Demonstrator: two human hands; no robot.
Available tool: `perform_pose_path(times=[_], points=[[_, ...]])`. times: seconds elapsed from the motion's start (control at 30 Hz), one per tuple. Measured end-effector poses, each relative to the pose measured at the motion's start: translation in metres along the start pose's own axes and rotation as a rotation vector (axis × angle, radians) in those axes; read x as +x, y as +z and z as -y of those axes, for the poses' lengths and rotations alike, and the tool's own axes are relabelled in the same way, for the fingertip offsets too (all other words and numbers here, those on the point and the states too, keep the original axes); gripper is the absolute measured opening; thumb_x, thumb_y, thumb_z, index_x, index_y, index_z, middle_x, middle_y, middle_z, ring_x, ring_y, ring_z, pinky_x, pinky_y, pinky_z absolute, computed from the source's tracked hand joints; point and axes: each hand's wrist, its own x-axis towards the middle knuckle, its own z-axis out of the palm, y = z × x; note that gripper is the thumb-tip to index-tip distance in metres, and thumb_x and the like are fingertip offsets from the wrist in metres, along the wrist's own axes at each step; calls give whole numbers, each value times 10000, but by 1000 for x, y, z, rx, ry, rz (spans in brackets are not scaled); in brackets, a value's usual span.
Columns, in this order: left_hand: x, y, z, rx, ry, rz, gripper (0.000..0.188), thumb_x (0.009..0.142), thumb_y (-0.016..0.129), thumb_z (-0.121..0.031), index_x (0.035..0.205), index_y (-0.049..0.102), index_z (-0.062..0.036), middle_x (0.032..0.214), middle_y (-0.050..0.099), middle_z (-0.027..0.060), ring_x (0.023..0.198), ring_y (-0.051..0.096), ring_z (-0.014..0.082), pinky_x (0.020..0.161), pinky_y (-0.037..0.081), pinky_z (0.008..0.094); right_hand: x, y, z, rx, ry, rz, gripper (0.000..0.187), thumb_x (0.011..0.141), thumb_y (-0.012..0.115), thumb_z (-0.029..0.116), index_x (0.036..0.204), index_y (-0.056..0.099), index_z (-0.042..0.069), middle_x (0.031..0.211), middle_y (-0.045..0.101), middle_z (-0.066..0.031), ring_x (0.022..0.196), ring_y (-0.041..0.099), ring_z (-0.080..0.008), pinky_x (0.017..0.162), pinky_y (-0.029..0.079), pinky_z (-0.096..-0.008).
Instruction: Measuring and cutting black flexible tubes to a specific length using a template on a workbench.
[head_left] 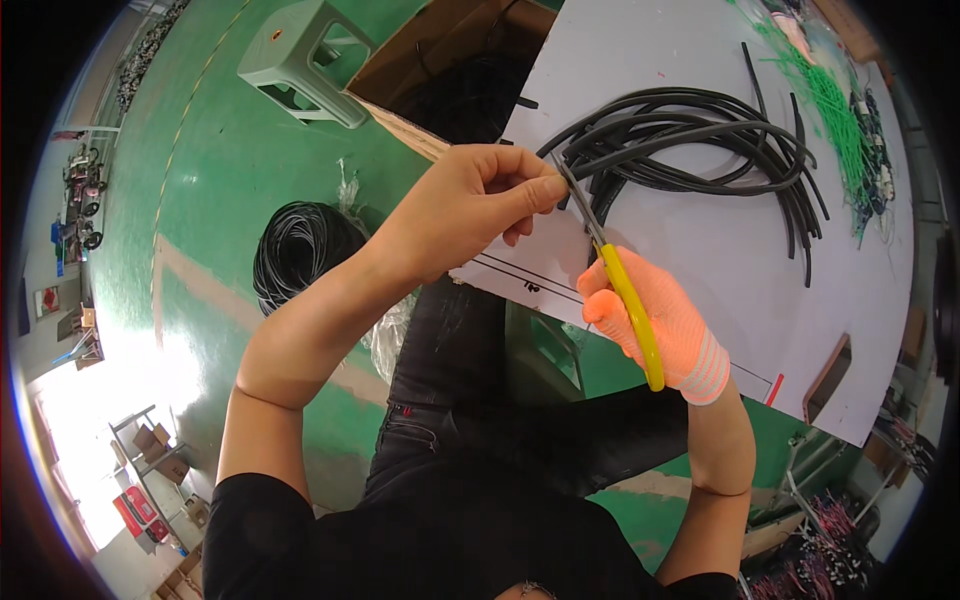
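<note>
My bare left hand [490,205] is closed, thumb and index finger pinched at the end of a black tube [665,143] by the table's near edge. Several such tubes lie looped in a loose bundle across the white table. In an orange knitted glove, my right hand [655,320] grips yellow-handled scissors [630,305]. Their metal blades point up and left, reaching the tube right beside my left fingertips. The blades look nearly closed, and my left fingers partly hide what lies between them.
A cardboard box [400,125] holding black coils stands left of the white table [740,300]. A black cable coil [303,255] and clear plastic lie on the green floor. Beyond is a pale stool [290,60]. Green strands [835,115] lie at the table's far right.
</note>
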Motion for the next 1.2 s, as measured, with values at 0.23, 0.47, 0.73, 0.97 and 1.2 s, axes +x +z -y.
perform_pose_path(times=[0.23,0.47,0.73,0.97,1.2], points=[[1,0,-2,9,13,7,248,850,606,-243,863,611,4,702,561,-17,610,502,35,528,398,177,1,-4,14,40,143,9,284,825,648,269,852,530,13,685,570,-17,624,509,-69,569,426,-227],[-9,5,-9,117,67,-28,229,864,589,-223,938,632,-11,700,540,-36,618,465,27,550,385,172,-6,-1,10,301,220,-222,282,816,648,241,904,550,-9,620,523,-49,402,467,-89,376,359,-195],[-49,36,-14,-182,20,229,276,910,509,-147,1145,471,-6,793,453,-22,635,417,43,545,319,167,-9,46,-19,654,-336,-417,223,785,652,37,986,573,-17,709,552,-40,523,512,-77,465,399,-190],[-59,44,-11,-60,-99,284,205,882,555,-125,1056,518,-23,798,522,-20,635,467,39,558,381,168,-28,51,-27,435,-563,-600,237,816,618,234,857,548,12,670,502,-35,475,477,-94,445,364,-209],[-74,-38,44,665,102,140,169,800,629,-95,913,610,29,741,488,9,680,448,90,612,353,211,-132,-8,-118,890,-479,-1572,176,839,556,198,858,520,27,585,435,-7,437,431,-99,394,317,-212]])
